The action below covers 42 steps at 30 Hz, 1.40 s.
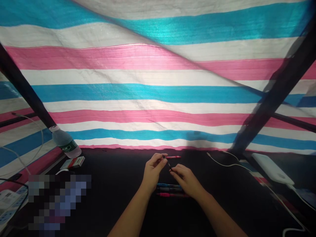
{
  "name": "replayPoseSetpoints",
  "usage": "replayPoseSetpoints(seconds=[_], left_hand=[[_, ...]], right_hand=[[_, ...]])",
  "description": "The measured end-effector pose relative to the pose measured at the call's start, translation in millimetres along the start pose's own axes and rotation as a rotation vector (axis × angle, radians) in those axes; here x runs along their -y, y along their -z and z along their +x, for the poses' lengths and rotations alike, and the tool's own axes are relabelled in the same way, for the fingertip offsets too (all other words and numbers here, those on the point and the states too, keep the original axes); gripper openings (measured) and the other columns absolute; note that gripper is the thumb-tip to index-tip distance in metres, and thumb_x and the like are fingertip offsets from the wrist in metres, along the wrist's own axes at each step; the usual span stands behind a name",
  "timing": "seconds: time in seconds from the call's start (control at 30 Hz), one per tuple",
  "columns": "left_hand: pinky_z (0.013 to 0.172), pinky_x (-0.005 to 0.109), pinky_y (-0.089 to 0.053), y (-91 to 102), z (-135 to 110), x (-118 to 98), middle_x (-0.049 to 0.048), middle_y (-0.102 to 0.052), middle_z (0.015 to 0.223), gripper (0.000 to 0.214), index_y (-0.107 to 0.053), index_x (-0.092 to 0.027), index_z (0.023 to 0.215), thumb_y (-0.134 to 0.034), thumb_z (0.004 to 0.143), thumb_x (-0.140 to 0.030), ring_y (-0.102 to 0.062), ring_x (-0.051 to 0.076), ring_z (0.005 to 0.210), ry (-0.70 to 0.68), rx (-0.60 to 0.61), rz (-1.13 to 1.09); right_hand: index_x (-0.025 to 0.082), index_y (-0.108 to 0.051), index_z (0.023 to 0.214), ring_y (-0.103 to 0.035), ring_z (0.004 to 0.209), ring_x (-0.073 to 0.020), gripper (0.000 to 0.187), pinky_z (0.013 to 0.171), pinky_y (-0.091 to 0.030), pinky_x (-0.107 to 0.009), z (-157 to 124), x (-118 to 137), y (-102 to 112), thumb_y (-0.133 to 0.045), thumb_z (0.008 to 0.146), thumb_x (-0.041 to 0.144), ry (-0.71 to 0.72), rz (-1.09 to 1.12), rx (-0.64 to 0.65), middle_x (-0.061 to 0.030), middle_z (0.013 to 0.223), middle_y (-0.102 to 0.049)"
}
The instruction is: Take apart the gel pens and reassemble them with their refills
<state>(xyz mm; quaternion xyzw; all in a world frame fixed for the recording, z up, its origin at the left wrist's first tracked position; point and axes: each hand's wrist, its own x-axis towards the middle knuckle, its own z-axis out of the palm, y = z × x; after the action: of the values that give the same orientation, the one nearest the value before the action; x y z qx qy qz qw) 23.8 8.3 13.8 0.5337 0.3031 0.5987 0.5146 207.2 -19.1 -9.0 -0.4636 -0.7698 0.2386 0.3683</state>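
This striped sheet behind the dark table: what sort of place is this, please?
Probably a makeshift work corner, perhaps a tent-like booth: a striped plastic tarp hangs behind dark poles, and a power bank and power strip lie by the dark table.

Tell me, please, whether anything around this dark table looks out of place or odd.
The plastic water bottle at the far left lies tilted on its side rather than standing upright. A pixelated patch at the lower left also hides whatever is there, so I cannot judge that spot.

Left hand [153, 171], right hand [185, 179] — close together, fingers [158, 159] pinching.
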Motion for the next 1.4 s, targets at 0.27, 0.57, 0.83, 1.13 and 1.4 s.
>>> replayPoseSetpoints(seconds=[0.27, 0.57, 0.83, 1.13, 1.4], left_hand=[[0.070, 0.026, -0.045, -0.5, 2, -2, 0.0021, -0.065, 0.085, 0.024, -0.074, -0.018, 0.097, -0.080, 0.082, -0.035, -0.054, 0.012, 0.071, 0.030, -0.145, -0.123], [0.081, 0.032, -0.051, -0.5, 4, -7, 0.0038, -0.071, 0.090, 0.026, -0.054, -0.019, 0.086, -0.078, 0.079, -0.024, -0.067, 0.016, 0.081, 0.116, -0.153, -0.329], [0.048, 0.022, -0.027, -2.0, 6, 16, -0.0058, -0.048, 0.064, 0.022, -0.059, -0.016, 0.087, -0.065, 0.081, -0.037, -0.040, 0.007, 0.049, 0.348, -0.032, -0.241], [0.054, 0.022, -0.026, 1.1, 2, 10, -0.0061, -0.047, 0.063, 0.035, -0.066, -0.016, 0.082, -0.079, 0.080, -0.048, -0.038, 0.008, 0.056, 0.247, -0.023, -0.015], [0.053, 0.019, -0.033, 2.9, 8, 10, -0.0040, -0.056, 0.065, 0.037, -0.070, -0.015, 0.087, -0.090, 0.068, -0.040, -0.046, 0.007, 0.057, 0.229, -0.213, -0.195]], right_hand=[[0.023, -0.069, 0.085, -0.060, 0.076, -0.0194, 0.033, 0.067, -0.045, -0.031, 0, 0, -1, -0.050, 0.104, 0.042, 0.001, 0.039, -0.034, -0.0022, 0.081, -0.058], [0.022, -0.069, 0.096, -0.061, 0.081, -0.0203, 0.026, 0.071, -0.047, -0.031, -1, 8, 5, -0.050, 0.105, 0.037, 0.041, 0.140, -0.164, -0.0059, 0.092, -0.062], [0.022, -0.067, 0.108, -0.058, 0.075, -0.0189, 0.021, 0.069, -0.046, -0.031, -3, 10, 5, -0.049, 0.104, 0.033, 0.066, 0.107, -0.068, -0.0021, 0.084, -0.057], [0.023, -0.073, 0.105, -0.058, 0.075, -0.0191, 0.027, 0.067, -0.046, -0.032, -4, 13, 8, -0.048, 0.105, 0.034, 0.076, 0.089, -0.088, -0.0027, 0.083, -0.054], [0.022, -0.072, 0.102, -0.058, 0.074, -0.0195, 0.024, 0.066, -0.045, -0.032, -3, 7, 6, -0.050, 0.104, 0.034, 0.049, 0.090, -0.162, -0.0032, 0.083, -0.058]])
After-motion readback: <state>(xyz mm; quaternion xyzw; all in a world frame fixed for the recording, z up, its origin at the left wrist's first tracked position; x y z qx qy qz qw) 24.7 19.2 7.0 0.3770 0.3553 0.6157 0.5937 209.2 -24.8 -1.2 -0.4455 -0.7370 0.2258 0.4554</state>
